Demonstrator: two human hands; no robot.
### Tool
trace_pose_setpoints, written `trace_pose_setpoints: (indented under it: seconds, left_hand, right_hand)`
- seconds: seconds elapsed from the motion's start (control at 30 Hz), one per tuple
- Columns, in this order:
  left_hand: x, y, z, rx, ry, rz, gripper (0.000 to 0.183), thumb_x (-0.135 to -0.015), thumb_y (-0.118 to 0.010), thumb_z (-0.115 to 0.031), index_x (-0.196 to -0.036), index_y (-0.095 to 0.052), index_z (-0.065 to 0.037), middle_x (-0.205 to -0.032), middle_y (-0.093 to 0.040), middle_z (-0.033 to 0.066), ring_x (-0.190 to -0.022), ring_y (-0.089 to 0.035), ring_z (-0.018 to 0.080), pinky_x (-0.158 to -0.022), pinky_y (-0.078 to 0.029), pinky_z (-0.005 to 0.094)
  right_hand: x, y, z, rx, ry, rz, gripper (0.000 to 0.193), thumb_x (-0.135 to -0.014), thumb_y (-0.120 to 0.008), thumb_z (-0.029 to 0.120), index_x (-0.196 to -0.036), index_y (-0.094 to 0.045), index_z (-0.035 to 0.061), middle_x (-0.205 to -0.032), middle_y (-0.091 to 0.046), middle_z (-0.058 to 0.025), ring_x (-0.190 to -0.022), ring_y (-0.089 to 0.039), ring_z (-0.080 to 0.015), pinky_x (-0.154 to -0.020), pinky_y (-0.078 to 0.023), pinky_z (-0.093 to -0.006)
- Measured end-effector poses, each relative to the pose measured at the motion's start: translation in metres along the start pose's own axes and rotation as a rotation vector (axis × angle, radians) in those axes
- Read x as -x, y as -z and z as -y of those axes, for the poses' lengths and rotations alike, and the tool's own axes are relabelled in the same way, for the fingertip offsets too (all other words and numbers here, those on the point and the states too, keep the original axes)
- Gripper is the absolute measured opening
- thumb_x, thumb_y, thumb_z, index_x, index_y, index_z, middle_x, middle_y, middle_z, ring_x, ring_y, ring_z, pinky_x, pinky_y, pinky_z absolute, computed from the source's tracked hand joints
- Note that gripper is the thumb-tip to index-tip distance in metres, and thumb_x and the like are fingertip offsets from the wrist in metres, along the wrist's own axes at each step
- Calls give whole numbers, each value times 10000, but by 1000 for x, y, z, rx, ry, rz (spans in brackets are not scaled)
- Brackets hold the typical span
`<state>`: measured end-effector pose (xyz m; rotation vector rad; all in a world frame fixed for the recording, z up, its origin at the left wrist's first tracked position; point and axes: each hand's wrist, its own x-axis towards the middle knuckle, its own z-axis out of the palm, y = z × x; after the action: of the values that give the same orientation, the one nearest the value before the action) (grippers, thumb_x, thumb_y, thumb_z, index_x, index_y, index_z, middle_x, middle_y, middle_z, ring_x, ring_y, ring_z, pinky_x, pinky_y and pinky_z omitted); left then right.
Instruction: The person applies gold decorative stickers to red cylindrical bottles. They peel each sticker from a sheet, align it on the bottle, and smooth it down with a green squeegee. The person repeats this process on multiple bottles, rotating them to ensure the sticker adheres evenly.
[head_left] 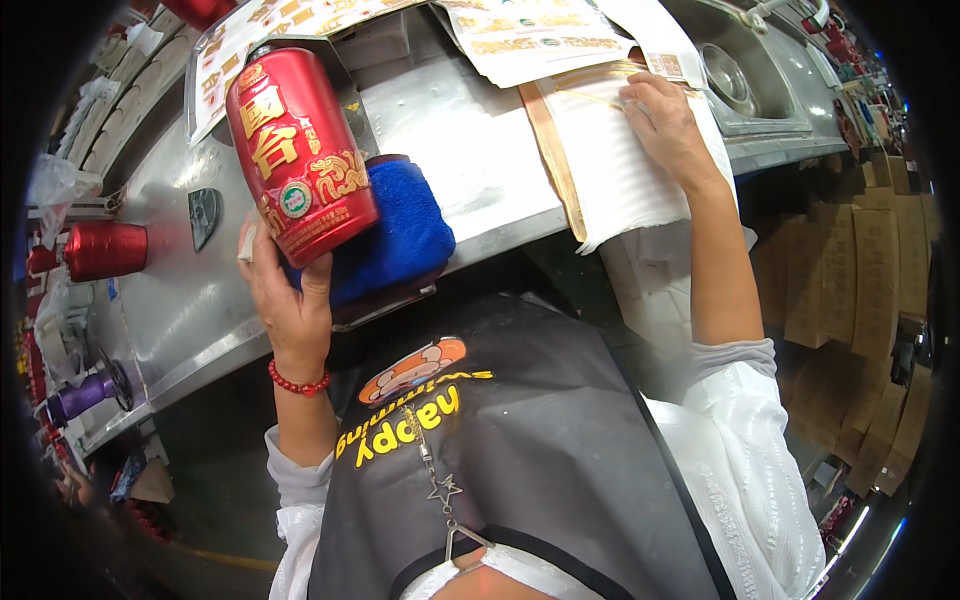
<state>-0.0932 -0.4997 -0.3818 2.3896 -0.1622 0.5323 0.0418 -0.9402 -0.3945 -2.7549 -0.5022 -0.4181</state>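
My left hand (pixel 288 305), with a red bead bracelet at the wrist, grips the lower end of a glossy red bottle (pixel 318 125). The bottle tilts away from me and bears raised-looking gold lettering, a gold dragon and a small green-and-white round mark. Just beside it, a folded blue towel (pixel 415 225) lies at the bench edge. My right hand (pixel 668 125) rests over a white cloth pad (pixel 595 150) near thin gold strips (pixel 585 92). Its fingers are bent together at the strips; what is between the fingertips is too small to make out.
Decal sheets (pixel 540 35) printed in gold lie at the back of the metal bench (pixel 460 130). A dark scraper-like piece (pixel 204 218) sits left of the bottle. At far left stands another red bottle (pixel 108 250); a sink (pixel 740 80) is at back right, stacked cardboard (pixel 850 270) beyond.
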Motion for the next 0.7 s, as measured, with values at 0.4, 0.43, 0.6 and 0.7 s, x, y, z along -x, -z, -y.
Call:
trace_pose_setpoints:
  seconds: [0.4, 0.43, 0.6, 0.7]
  left_hand:
    - [1, -1, 1, 7, -20, -13, 714, -983, -572, -539, -1380, -490, 49, -1362, -540, 243, -1289, -466, 410, -1097, -326, 476]
    - [1, -1, 1, 14, -21, -18, 715, -982, -574, -538, -1380, -489, 50, -1358, -541, 245, -1287, -467, 410, -1095, -329, 475]
    - [-1, 0, -1, 16, -30, -9, 720, -977, -581, -542, -1380, -491, 49, -1342, -550, 245, -1281, -471, 409, -1093, -331, 475]
    - [-1, 1, 0, 11, -29, -6, 721, -974, -584, -545, -1377, -494, 46, -1337, -553, 243, -1279, -471, 409, -1093, -332, 474]
  right_hand:
    - [5, 0, 2, 22, 139, -124, 54, -853, -693, 40, -874, -655, 8, -1058, -649, -111, -1076, -587, -328, -915, -488, -415]
    - [4, 1, 3, 13, 153, -132, 54, -852, -693, 38, -871, -651, 9, -1043, -645, -110, -1069, -586, -324, -913, -485, -412]
    - [6, 9, 6, -57, 111, -120, 75, -853, -690, 4, -904, -636, 9, -1053, -633, -118, -1055, -571, -318, -941, -458, -396]
    - [8, 10, 6, -40, 98, -106, 67, -858, -686, 5, -898, -633, 6, -1055, -633, -120, -1049, -571, -321, -937, -460, -398]
